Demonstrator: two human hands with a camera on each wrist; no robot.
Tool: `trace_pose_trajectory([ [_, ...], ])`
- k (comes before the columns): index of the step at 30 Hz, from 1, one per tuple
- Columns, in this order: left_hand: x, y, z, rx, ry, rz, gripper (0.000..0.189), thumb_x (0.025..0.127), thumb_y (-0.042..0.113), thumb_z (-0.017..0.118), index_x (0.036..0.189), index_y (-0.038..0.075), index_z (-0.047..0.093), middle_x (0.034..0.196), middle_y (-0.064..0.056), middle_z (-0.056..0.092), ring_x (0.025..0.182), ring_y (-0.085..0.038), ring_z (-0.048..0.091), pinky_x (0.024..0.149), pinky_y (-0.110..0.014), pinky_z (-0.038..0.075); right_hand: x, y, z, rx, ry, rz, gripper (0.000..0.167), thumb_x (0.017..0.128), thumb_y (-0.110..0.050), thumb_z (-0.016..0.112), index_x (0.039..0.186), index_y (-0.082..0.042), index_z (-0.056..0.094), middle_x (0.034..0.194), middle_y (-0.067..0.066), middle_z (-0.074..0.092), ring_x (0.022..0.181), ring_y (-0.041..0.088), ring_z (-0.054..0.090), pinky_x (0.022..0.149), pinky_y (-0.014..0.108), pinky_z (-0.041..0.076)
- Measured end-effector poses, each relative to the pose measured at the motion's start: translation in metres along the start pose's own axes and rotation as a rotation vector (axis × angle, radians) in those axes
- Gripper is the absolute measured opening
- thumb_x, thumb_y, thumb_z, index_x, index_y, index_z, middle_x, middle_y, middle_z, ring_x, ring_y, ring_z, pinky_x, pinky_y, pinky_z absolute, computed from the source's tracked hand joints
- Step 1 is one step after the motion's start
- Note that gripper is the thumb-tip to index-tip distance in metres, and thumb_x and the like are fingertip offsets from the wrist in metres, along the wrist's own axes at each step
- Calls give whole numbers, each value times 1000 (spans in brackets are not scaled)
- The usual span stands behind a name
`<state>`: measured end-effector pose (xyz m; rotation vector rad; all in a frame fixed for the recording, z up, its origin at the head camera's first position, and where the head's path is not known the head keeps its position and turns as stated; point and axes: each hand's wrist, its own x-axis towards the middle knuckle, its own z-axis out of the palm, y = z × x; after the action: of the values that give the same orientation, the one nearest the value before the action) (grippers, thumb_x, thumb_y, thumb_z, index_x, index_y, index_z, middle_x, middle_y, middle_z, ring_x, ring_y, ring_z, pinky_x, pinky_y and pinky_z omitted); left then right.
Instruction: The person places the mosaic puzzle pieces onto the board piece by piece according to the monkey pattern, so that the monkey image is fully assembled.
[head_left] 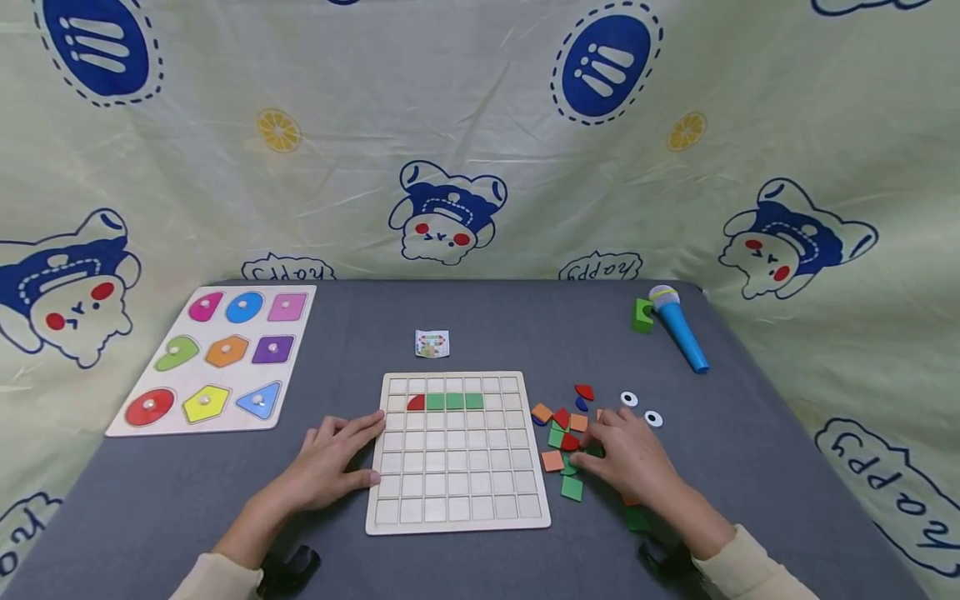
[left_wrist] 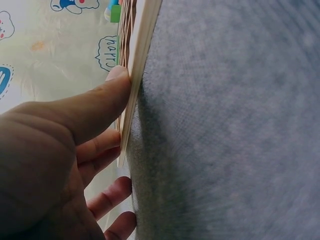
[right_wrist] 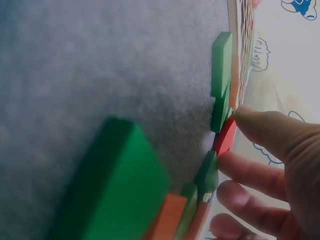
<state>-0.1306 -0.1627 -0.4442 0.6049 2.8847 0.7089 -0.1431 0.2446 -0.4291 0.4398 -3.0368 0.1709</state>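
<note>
A white grid board (head_left: 459, 532) lies mid-table with a red quarter-circle piece (head_left: 416, 403) and a row of green square pieces (head_left: 454, 402) in its upper part. My left hand (head_left: 330, 462) rests at the board's left edge, thumb and fingertips touching its side. Over the loose pieces right of the board is my right hand (head_left: 628, 454), thumb and fingers spread apart among them. In the right wrist view, a red piece (right_wrist: 226, 135) shows between thumb and index finger, with no firm grip visible. Some pieces are hidden under this hand.
A shape puzzle board (head_left: 217, 358) lies at the left. At the back right are a blue microphone (head_left: 680, 333) and a green block (head_left: 642, 316). A small printed card (head_left: 432, 343) lies behind the grid board. White rings (head_left: 654, 418) sit beyond the right hand.
</note>
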Motion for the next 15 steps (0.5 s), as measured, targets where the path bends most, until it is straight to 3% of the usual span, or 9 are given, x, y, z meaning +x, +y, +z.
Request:
trace_pose_trajectory([
  [6, -1, 1, 0, 0, 5, -4, 70, 81, 34, 72, 143, 17, 43, 151, 1, 38, 111, -22, 39, 79, -37, 25, -1, -1, 1, 21, -25, 7, 23, 73, -42, 77, 78, -21, 71, 77, -4, 51, 73, 14, 38, 64, 29, 31],
  [15, -1, 2, 0, -1, 7, -10, 71, 81, 34, 72, 143, 17, 43, 150, 2, 39, 113, -22, 39, 79, -37, 25, 6, -4, 6, 11, 27, 17, 29, 72, -43, 77, 83, -16, 74, 79, -2, 55, 73, 15, 39, 67, 31, 32],
])
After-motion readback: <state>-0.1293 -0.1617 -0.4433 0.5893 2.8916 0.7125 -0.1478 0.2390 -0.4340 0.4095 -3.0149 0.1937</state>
